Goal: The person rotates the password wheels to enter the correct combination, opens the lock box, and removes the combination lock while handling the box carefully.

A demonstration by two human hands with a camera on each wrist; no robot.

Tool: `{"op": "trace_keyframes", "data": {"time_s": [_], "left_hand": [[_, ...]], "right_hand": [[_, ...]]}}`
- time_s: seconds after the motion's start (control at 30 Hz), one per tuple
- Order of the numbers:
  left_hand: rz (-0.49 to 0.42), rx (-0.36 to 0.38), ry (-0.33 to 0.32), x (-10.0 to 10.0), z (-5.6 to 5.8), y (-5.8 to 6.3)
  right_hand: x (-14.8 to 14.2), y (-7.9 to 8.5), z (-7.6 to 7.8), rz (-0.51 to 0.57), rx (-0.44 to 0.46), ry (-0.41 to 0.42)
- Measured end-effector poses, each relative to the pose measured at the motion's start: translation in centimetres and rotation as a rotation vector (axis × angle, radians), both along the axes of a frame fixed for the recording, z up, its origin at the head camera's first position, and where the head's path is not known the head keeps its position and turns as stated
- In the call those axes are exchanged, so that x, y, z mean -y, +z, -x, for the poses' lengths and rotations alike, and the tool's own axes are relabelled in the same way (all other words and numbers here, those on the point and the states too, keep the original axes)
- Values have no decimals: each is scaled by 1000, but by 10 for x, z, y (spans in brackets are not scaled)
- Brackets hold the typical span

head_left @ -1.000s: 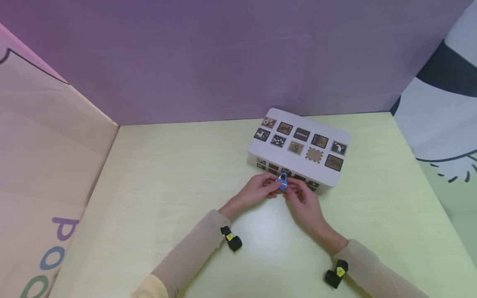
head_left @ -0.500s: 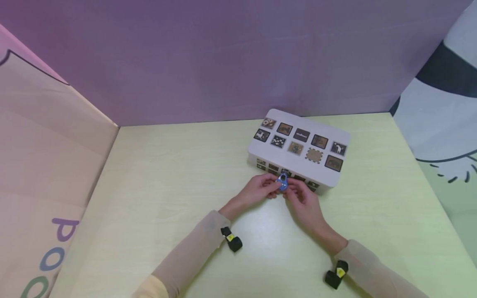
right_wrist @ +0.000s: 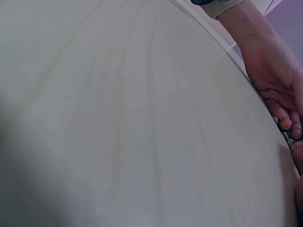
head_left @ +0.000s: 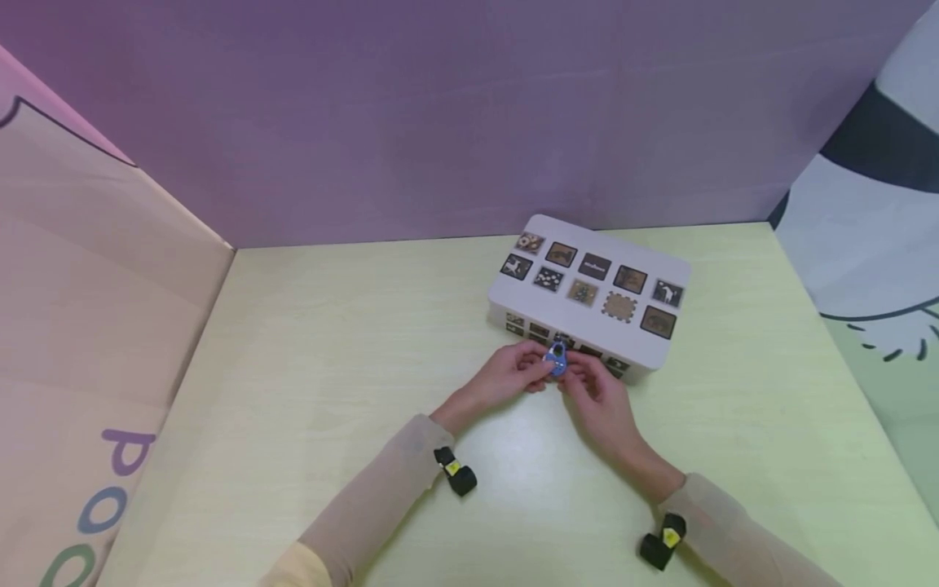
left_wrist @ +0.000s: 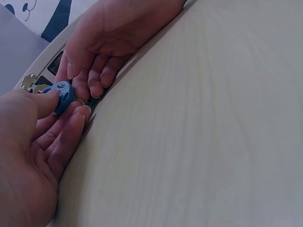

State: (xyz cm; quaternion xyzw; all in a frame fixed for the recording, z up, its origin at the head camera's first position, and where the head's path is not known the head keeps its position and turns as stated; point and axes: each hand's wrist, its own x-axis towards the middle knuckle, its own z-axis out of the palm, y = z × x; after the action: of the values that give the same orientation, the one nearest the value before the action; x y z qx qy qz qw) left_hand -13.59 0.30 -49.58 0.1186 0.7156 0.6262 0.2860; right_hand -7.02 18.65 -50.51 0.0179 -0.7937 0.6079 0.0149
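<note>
padlock (head_left: 556, 359), blue, sits between both hands before the front side of a white box (head_left: 587, 287), by its metal latch (left_wrist: 29, 81); the left hand (head_left: 506, 373) pinches it between thumb and fingers; the right hand (head_left: 603, 408) bends its fingers beside it, grip impossible to tell; the box stands near the tabletop's (head_left: 330, 326) back edge, toward the right corner

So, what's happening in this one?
A person has both hands at a small blue padlock by the front of a closed white box on the table. The left hand pinches it; the right hand's fingers are at its other side. Whether it's hooked through the metal clasp isn't clear.
</note>
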Motion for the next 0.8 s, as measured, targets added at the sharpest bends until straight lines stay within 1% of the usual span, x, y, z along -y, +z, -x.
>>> {"op": "trace_keyframes", "data": {"time_s": [0.2,0.57,0.8], "left_hand": [[-8,-2,7,-1,0,1],[13,-17,-3,-1,-1,4],[21,-30,-4,-1,0,2]], "right_hand": [[0,-1,0,2,-7,0],[-1,-3,1,21,-9,9],[0,-1,0,28,5,11]]}}
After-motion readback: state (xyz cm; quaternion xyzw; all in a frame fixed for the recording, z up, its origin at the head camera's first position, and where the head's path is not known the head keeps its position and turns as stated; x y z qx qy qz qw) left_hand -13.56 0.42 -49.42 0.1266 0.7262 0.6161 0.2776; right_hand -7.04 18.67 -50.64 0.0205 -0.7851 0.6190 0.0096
